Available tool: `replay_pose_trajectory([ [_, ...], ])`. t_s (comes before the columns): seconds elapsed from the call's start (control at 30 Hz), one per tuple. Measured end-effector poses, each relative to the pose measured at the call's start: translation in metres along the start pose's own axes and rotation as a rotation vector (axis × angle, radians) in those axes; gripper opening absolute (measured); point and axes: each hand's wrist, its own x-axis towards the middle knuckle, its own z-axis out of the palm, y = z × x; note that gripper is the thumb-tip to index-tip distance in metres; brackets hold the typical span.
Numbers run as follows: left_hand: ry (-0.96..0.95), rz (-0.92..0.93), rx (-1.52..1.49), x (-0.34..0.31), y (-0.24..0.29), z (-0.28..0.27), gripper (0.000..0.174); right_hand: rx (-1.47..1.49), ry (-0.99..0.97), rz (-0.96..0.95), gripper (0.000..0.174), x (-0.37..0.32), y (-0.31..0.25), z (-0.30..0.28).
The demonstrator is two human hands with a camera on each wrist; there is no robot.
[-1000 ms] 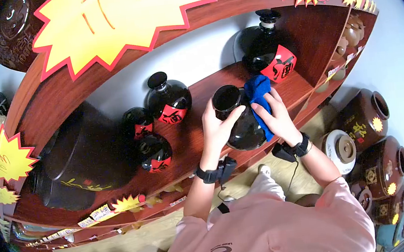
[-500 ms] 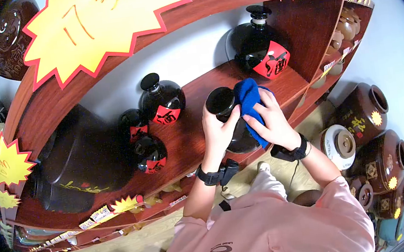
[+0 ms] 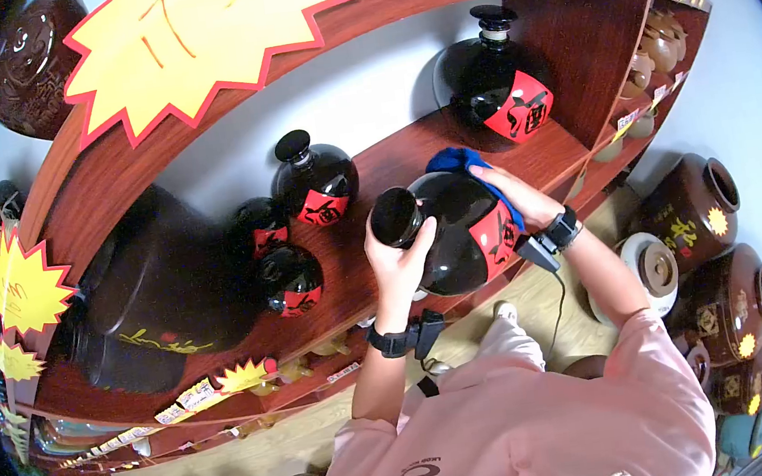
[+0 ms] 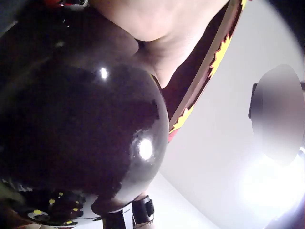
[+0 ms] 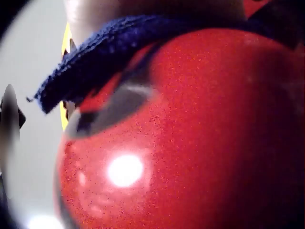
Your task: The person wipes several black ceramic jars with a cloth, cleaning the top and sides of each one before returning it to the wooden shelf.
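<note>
My left hand (image 3: 399, 259) grips a round, glossy black wine jar by its neck, with thumb and fingers around it below the dark, flared mouth (image 3: 396, 217). The jar (image 3: 450, 263) is tilted, its mouth toward the left and its red label (image 3: 494, 242) with black writing toward the right. My right hand (image 3: 522, 198) holds a blue cloth (image 3: 457, 159) against the far right side of the jar. In the right wrist view the cloth (image 5: 105, 52) lies between the hand and the red label (image 5: 190, 124). Most of the right fingers are hidden.
On the wooden shelf (image 3: 383, 177) stand a large black jar (image 3: 486, 85), a medium one (image 3: 322, 174) and two small ones at left. A big dark vessel (image 3: 163, 300) lies farther left. Several brown jars (image 3: 723, 307) stand on the floor at right. Price stars (image 3: 190, 43) line the shelf edge.
The jar has turned and tilted in my left hand, bringing its red label into view. My right hand has taken the cloth from beside the neck to the jar's far right side.
</note>
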Motion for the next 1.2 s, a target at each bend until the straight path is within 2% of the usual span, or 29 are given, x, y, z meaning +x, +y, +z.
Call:
replay_pose_trajectory([
  [0.07,-0.006,0.037,-0.031,-0.002,-0.003,-0.008,0.033,0.213,0.017,0.122,0.050,0.001,0.024,-0.016],
  [0.17,-0.011,0.053,-0.049,-0.002,-0.005,-0.018,0.034,0.333,0.096,0.051,0.051,0.008,0.057,-0.023],
  [0.43,-0.112,0.205,0.005,0.027,-0.008,-0.027,0.039,0.347,0.110,-0.086,0.051,0.013,0.052,-0.008],
  [0.7,-0.048,0.166,0.021,0.043,-0.035,-0.026,0.045,0.425,0.156,-0.114,0.051,0.022,0.057,-0.016],
  [0.83,-0.052,0.188,0.043,0.045,-0.035,-0.021,0.038,0.365,0.204,-0.175,0.049,0.017,0.049,-0.013],
  [1.07,-0.056,0.214,0.060,0.048,-0.052,-0.019,0.041,0.315,0.245,-0.237,0.047,0.018,0.059,-0.026],
  [1.2,-0.034,0.194,0.150,0.047,-0.054,-0.022,0.042,0.218,0.203,-0.266,0.051,0.021,0.060,-0.031],
])
